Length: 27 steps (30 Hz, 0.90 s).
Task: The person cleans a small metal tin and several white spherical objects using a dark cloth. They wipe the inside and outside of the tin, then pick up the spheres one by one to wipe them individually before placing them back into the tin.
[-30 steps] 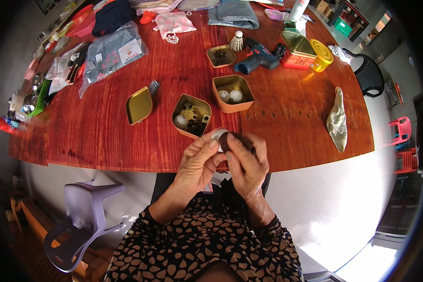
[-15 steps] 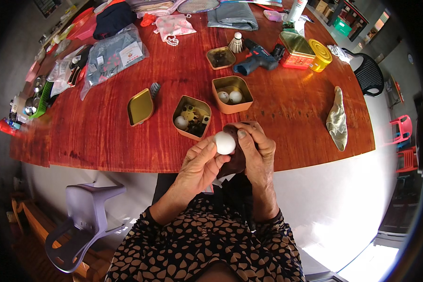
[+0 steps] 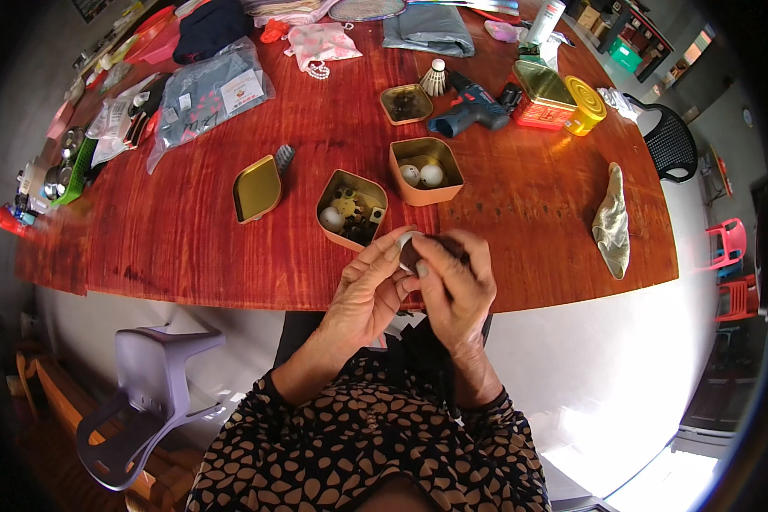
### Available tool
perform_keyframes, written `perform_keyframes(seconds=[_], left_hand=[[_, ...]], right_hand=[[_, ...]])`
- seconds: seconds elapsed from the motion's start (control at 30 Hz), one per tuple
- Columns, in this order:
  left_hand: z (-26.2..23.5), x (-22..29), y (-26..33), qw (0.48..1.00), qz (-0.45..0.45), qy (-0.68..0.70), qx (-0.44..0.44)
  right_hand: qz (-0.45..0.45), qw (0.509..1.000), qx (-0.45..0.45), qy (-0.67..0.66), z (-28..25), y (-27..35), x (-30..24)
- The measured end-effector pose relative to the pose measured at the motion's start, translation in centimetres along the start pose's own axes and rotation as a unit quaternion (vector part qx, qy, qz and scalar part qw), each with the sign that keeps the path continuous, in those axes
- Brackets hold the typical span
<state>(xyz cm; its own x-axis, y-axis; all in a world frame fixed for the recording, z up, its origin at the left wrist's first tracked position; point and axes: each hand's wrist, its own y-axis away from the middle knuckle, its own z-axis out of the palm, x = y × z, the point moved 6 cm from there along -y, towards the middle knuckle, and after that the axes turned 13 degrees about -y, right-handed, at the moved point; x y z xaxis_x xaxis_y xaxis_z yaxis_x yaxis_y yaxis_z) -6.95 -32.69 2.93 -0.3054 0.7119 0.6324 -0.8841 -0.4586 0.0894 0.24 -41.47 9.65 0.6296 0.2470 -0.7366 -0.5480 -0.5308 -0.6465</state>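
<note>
Near the table's front edge, my left hand [image 3: 363, 294] pinches a white ball [image 3: 404, 241], most of it covered. My right hand [image 3: 459, 286] grips a dark brown cloth [image 3: 411, 256] and presses it against the ball; the rest of the cloth is hidden behind the fingers. Just beyond the hands stands an open tin [image 3: 337, 238] with a white ball, yellowish pieces and dark bits inside. Right of it, a second open tin [image 3: 428, 196] contains two white balls [image 3: 421, 176]. A gold-coloured lid [image 3: 257, 192] lies to the left beside a small grey object [image 3: 284, 156].
Behind the tins are a shallow tin tray [image 3: 406, 103], a shuttlecock [image 3: 434, 78], a cordless drill [image 3: 469, 109], a red tin [image 3: 541, 96] and a yellow tub [image 3: 585, 107]. A crumpled pale cloth [image 3: 612, 224] lies right. A purple chair [image 3: 154, 384] stands at lower left.
My right hand has brought the brown cloth over the white ball, which was mostly bare before. Its fingers have moved left, closer to my left hand.
</note>
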Motion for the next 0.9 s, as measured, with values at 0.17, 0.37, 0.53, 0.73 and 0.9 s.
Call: perform_keyframes(seconds=[0.17, 0.37, 0.53, 0.73, 0.9], left_hand=[[-1.1, -0.1, -0.1, 0.998, -0.036, -0.057, 0.010], [-2.1, -0.3, -0.3, 0.998, -0.016, 0.008, 0.059], [-3.3, -2.3, -0.1, 0.993, -0.083, 0.082, 0.030], [-1.6, -1.3, 0.1, 0.996, -0.035, 0.050, -0.065], [-0.8, -0.3, -0.1, 1.000, -0.009, 0.015, 0.003]], right_hand=[[0.134, 0.982, -0.047, -0.124, 0.1, -1.6, 2.8], [-0.009, 0.999, -0.037, -0.006, 1.3, -0.4, 1.0], [-0.121, 0.983, -0.027, 0.135, 2.7, 2.7, -0.1], [-0.006, 1.000, 0.014, 0.007, 0.8, 0.6, 0.7], [0.193, 0.968, -0.007, -0.159, 0.7, -0.7, 2.9]])
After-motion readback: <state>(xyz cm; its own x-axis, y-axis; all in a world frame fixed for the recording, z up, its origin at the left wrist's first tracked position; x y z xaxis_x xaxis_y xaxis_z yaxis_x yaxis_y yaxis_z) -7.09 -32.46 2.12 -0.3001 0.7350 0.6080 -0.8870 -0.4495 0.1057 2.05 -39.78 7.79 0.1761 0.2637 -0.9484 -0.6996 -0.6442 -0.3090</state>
